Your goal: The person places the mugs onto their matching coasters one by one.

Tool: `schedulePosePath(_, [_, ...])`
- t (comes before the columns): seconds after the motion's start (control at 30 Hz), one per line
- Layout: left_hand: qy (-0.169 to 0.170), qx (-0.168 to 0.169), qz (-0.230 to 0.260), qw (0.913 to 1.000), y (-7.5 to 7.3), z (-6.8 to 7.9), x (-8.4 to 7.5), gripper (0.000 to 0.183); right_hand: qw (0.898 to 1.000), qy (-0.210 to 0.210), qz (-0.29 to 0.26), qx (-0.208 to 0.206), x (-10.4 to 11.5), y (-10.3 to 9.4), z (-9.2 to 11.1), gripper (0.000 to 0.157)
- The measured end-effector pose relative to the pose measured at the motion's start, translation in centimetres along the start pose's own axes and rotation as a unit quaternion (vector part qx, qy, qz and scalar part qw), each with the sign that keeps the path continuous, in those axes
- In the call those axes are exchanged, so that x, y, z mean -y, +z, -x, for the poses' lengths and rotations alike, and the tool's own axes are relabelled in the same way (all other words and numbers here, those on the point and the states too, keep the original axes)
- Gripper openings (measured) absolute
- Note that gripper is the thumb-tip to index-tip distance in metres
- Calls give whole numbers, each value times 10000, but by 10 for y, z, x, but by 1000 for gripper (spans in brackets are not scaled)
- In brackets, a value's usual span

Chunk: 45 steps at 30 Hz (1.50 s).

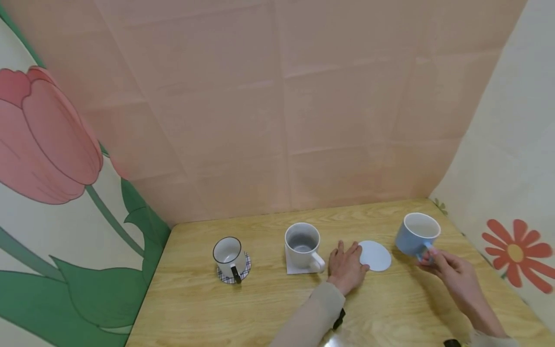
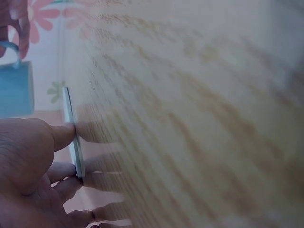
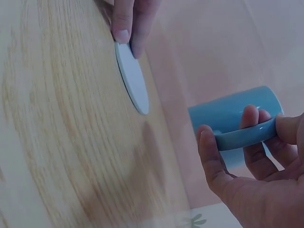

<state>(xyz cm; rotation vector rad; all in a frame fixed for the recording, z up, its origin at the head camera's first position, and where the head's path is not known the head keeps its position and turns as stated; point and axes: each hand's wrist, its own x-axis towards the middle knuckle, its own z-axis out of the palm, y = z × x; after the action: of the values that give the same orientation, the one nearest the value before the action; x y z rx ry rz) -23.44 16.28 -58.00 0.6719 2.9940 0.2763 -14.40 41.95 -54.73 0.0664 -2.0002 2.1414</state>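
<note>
On the wooden table, my left hand point(image 1: 348, 267) holds the near-left edge of a round pale blue coaster point(image 1: 376, 256) between thumb and fingers. The coaster lies flat, and its thin rim shows in the left wrist view. To the right, my right hand point(image 1: 455, 277) grips a light blue mug point(image 1: 409, 237) by its handle point(image 3: 244, 136). This mug is white inside and hangs above the table, apart from the coaster. Left of my left hand, a white mug point(image 1: 299, 246) stands on a square white coaster point(image 1: 299, 270), its handle pointing toward my left hand.
Farther left, a white mug with a dark rim and black handle point(image 1: 227, 258) stands on a round plaid coaster point(image 1: 247, 271). A pinkish cloth backdrop point(image 1: 282, 120) rises behind the wooden table point(image 1: 195, 313). Flower-patterned sheets hang at both sides.
</note>
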Motion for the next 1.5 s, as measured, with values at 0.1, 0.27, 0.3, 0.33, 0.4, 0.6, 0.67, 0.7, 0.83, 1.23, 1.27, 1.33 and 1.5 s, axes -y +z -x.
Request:
schedulePosePath(0.1, [-29,12,47,10000,-1,0,0,60,10000,-37,-50,19,2,3,1,28])
schedulePosePath(0.27, [-39,71,80,9999,2,-2,0,60,10000,-46,73,11,7,8,2,28])
schedulePosePath(0.3, [-44,75,87,9999,3,-2,0,60,9999,-48,92,6,8,9,2,28])
schedulePosePath(0.33, [-42,83,87,9999,3,-2,0,60,9999,-62,117,15,9,10,2,29])
schedulePosePath(0.4, [-49,61,96,9999,4,-2,0,60,9998,-87,147,33,11,12,3,30])
schedulePosePath(0.6, [-12,24,118,9999,0,0,1,60,9998,4,211,13,14,16,3,30])
schedulePosePath(0.67, [-6,45,116,9999,-1,0,1,60,9998,6,201,30,15,17,2,30])
schedulePosePath(0.7, [-10,44,106,9999,-1,1,1,60,9998,-4,184,49,15,17,2,30])
schedulePosePath(0.83, [-11,-6,70,10000,-1,1,1,59,9997,9,232,119,16,19,2,31])
schedulePosePath(1.23, [-66,-42,279,9996,-1,1,1,60,9979,124,612,188,13,24,4,36])
schedulePosePath(1.27, [-84,-49,290,9995,0,1,1,60,9978,143,622,185,12,25,4,37])
schedulePosePath(1.33, [-131,-81,302,9994,1,1,1,60,9975,170,659,177,11,26,4,37])
schedulePosePath(1.5, [-179,-113,304,9993,3,-1,1,60,9990,76,401,184,8,30,4,33])
